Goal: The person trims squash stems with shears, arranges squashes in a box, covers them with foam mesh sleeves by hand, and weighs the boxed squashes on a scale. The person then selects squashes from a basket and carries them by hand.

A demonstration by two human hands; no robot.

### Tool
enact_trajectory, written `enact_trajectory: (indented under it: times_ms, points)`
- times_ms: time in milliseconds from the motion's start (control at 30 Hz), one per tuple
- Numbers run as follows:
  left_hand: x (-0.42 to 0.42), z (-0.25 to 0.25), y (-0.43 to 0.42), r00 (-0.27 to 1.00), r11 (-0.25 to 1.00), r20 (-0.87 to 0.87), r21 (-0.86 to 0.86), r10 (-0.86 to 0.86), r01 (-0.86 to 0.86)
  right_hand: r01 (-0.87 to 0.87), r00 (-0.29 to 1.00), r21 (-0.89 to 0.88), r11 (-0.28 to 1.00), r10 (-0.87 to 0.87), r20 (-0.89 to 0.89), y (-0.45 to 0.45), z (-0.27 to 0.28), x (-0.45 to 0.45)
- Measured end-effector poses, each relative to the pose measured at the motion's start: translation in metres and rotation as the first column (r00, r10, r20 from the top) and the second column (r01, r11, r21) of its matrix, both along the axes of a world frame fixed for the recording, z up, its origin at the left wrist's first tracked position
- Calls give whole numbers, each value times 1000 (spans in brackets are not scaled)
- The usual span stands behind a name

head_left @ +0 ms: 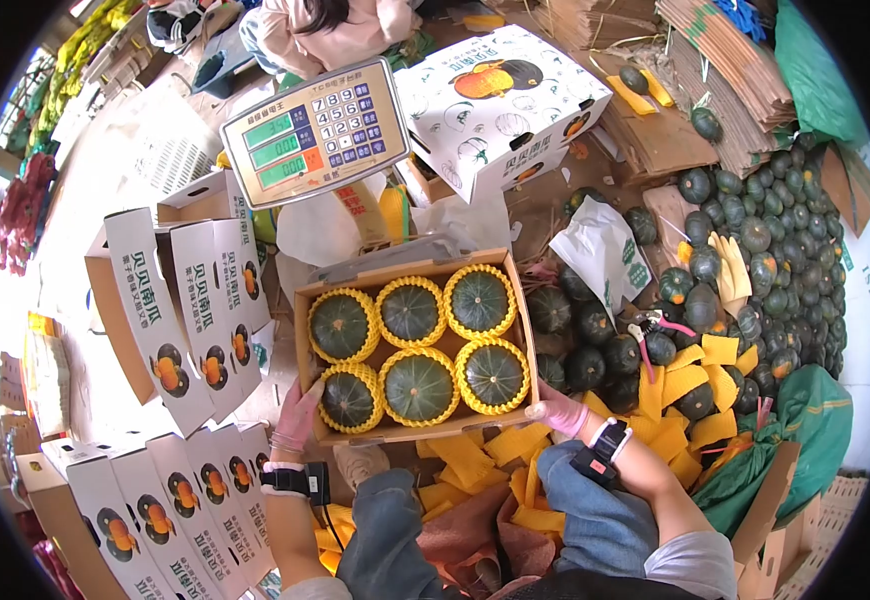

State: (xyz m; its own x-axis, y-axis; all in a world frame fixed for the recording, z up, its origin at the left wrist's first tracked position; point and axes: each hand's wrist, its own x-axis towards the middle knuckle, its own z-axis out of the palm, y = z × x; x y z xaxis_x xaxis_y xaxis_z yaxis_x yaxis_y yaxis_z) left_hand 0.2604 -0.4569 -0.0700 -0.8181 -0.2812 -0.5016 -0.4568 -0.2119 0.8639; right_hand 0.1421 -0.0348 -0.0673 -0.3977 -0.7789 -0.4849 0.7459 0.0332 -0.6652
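An open cardboard box point(410, 437) holds several dark green pumpkins point(418, 388) in two rows, each in a yellow foam net sleeve. Both hands wear pinkish gloves. My left hand point(296, 416) grips the box at its near left corner. At the near right corner, my right hand point(561, 408) has its fingers on the box edge, partly hidden beneath it. Just beyond the box stands a weighing scale point(317, 130) with a lit green and red display and a keypad. Whether the box rests on the scale's platform or is held above it, I cannot tell.
Printed white cartons point(195, 500) stand in rows at the left. A closed printed carton point(500, 100) lies beyond the scale. Loose pumpkins point(775, 240) are heaped at the right, near pink-handled pruners point(643, 335) and yellow foam sleeves point(670, 435). Another person point(330, 35) sits at the back.
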Motion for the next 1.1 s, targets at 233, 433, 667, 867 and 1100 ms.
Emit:
enact_trajectory:
  times_ms: [233,433,667,867,1100]
  points:
    - [0,-5,-1,1000,998,-27,56,14,-12,-34,998,3,999,34,44,5,-7,0]
    - [-1,-3,1,999,998,-36,54,30,-28,-9,998,-20,1000,10,64,1,-3,1]
    - [-2,-1,1,1000,1000,-13,10,14,-14,-46,996,-7,999,47,77,5,-11,1]
    - [-2,3,3,1000,1000,-8,-4,12,-12,-35,997,-10,999,35,66,2,-5,-1]
    - [0,-2,0,1000,1000,-16,-4,-10,10,-31,997,1,1000,31,78,4,-9,1]
